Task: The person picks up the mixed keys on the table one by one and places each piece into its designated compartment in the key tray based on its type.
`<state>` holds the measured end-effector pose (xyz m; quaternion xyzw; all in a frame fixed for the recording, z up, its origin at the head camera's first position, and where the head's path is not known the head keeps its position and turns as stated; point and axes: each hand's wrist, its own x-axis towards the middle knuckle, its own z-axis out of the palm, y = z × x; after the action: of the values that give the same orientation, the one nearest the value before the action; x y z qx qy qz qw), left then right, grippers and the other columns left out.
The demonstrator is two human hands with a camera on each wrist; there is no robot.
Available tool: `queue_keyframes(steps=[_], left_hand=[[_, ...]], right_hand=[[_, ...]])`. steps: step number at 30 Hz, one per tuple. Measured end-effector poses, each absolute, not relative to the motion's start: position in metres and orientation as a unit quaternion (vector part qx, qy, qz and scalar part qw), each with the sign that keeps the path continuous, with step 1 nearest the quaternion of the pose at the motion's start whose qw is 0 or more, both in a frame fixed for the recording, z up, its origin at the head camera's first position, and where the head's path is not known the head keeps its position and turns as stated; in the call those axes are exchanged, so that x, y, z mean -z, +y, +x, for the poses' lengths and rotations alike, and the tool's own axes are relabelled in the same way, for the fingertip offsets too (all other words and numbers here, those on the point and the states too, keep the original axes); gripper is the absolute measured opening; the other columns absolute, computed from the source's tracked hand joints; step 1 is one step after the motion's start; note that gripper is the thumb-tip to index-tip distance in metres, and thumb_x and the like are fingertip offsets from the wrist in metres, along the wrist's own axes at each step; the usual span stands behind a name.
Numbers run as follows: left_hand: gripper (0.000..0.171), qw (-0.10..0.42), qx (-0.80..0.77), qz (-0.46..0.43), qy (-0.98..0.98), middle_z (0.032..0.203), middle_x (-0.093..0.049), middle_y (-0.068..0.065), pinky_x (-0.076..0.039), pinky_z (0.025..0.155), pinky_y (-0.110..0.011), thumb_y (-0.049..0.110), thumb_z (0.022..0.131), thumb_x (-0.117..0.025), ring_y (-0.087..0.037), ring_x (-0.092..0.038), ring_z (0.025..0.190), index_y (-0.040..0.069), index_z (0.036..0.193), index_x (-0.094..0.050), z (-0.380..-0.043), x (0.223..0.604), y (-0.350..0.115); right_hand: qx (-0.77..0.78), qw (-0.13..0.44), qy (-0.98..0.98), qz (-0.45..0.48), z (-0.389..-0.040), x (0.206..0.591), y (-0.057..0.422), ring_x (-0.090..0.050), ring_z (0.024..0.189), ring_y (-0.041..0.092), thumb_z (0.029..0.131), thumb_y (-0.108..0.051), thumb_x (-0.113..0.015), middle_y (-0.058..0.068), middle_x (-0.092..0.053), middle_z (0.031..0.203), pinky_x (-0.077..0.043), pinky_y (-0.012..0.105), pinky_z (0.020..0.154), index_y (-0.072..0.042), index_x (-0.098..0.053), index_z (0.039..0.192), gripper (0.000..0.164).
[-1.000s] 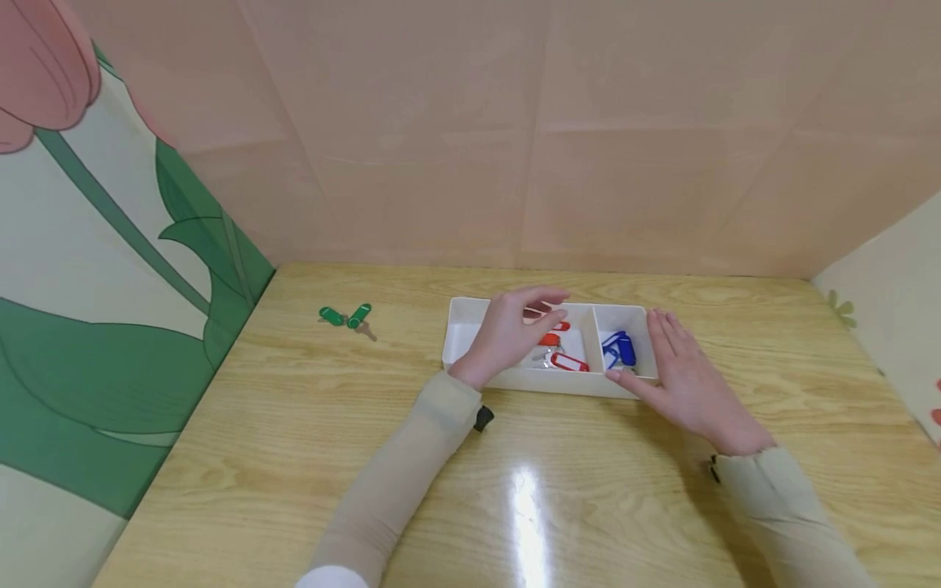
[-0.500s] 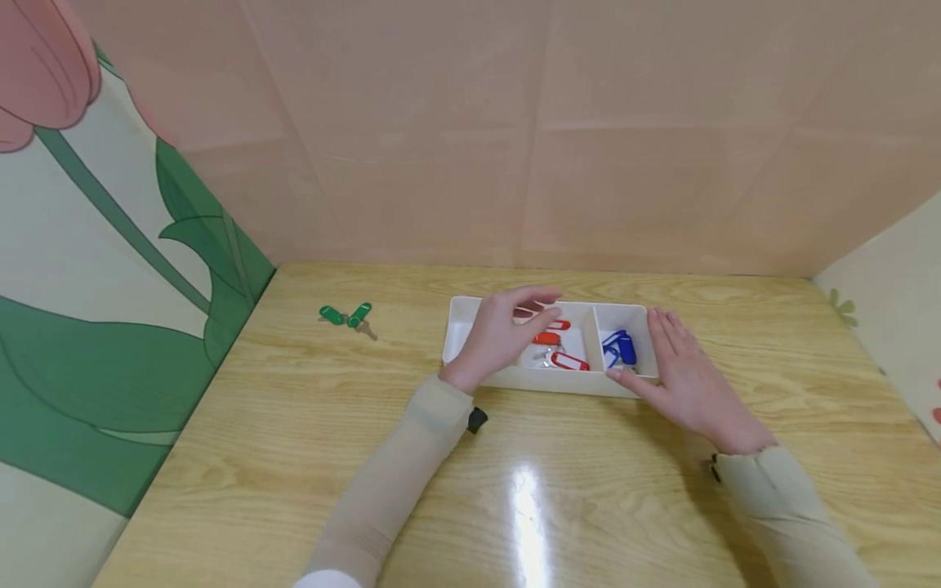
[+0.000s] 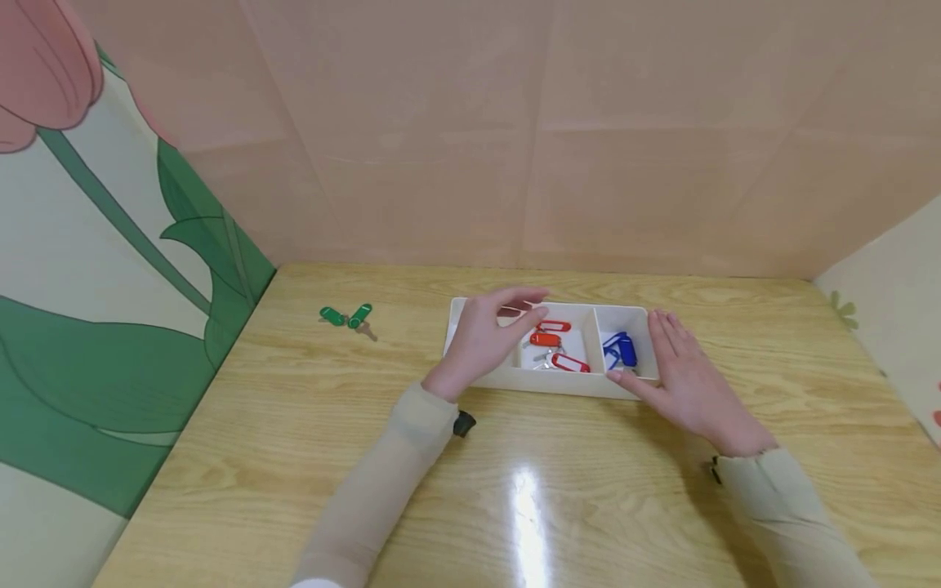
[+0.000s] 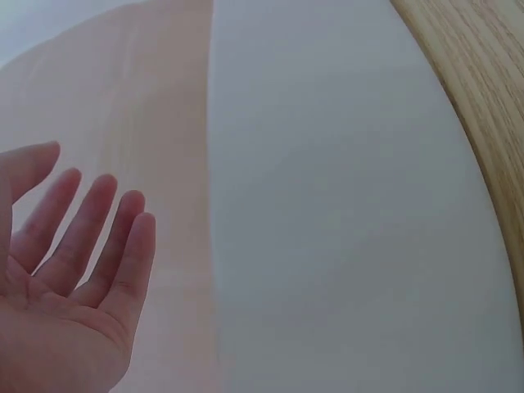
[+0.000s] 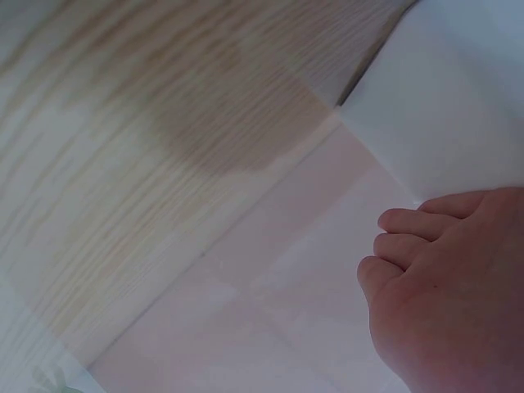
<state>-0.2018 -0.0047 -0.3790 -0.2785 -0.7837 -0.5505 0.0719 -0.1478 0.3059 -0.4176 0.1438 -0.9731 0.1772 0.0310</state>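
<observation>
A white tray [image 3: 559, 382] with compartments stands on the table in the head view. Its middle compartment holds several red key tags [image 3: 546, 339] with keys; blue key tags [image 3: 625, 349] lie in the right one. Over the left part of the tray hovers my left hand [image 3: 485, 339], fingers loosely bent with nothing between them, as the left wrist view confirms. It hides much of the left compartment. My right hand [image 3: 691, 388] rests against the tray's right end, fingers straight along the side and thumb at the front rim. Green key tags [image 3: 347, 316] with keys lie left of the tray.
The wooden table [image 3: 294, 457] meets a pinkish wall covering [image 3: 515, 163] at the back. A panel with a painted flower [image 3: 88, 261] borders the left, and a pale wall [image 3: 897, 302] the right.
My left hand has drawn back leftward from above the red key tags, uncovering more of them. The right hand, the tray and the green key tags have stayed in place.
</observation>
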Motion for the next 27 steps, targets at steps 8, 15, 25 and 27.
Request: queue_keyframes(steps=[8,15,25,27], left_hand=[[0.029,0.096,0.563,-0.280,-0.772,0.116,-0.072,0.007,-0.054,0.093,-0.030,0.022,0.099,-0.071,-0.004,-0.065,0.099,0.011,0.125,-0.072,-0.194,0.368,-0.013],[0.028,0.103,0.566,-0.280,-0.768,0.115,-0.072,0.008,-0.053,0.093,-0.032,0.024,0.100,-0.070,-0.005,-0.064,0.099,0.012,0.125,-0.072,-0.190,0.360,-0.020],[0.028,0.119,0.577,-0.264,-0.764,0.116,-0.073,0.003,-0.054,0.092,-0.035,0.025,0.099,-0.071,-0.008,-0.065,0.099,0.011,0.124,-0.073,-0.187,0.356,-0.032],[0.028,0.124,0.579,-0.263,-0.761,0.117,-0.073,0.002,-0.054,0.092,-0.036,0.024,0.099,-0.071,-0.008,-0.066,0.099,0.010,0.124,-0.073,-0.187,0.355,-0.035]], right_hand=[[-0.175,0.041,-0.971,0.156,-0.148,0.418,0.306,0.004,0.153,0.038,0.096,-0.058,-0.062,0.029,-0.005,0.165,0.000,0.051,0.122,0.005,-0.005,0.160,0.107],[-0.173,0.046,-0.970,0.162,-0.149,0.419,0.307,0.003,0.152,0.041,0.096,-0.057,-0.064,0.032,-0.006,0.163,-0.001,0.052,0.122,0.006,-0.006,0.159,0.106],[-0.177,0.044,-0.971,0.155,-0.147,0.419,0.307,0.004,0.153,0.036,0.095,-0.059,-0.063,0.027,-0.006,0.165,-0.002,0.051,0.122,0.002,-0.003,0.161,0.107],[-0.178,0.040,-0.971,0.152,-0.147,0.419,0.307,0.005,0.153,0.034,0.095,-0.060,-0.062,0.025,-0.005,0.166,-0.001,0.049,0.122,0.000,-0.002,0.161,0.107]])
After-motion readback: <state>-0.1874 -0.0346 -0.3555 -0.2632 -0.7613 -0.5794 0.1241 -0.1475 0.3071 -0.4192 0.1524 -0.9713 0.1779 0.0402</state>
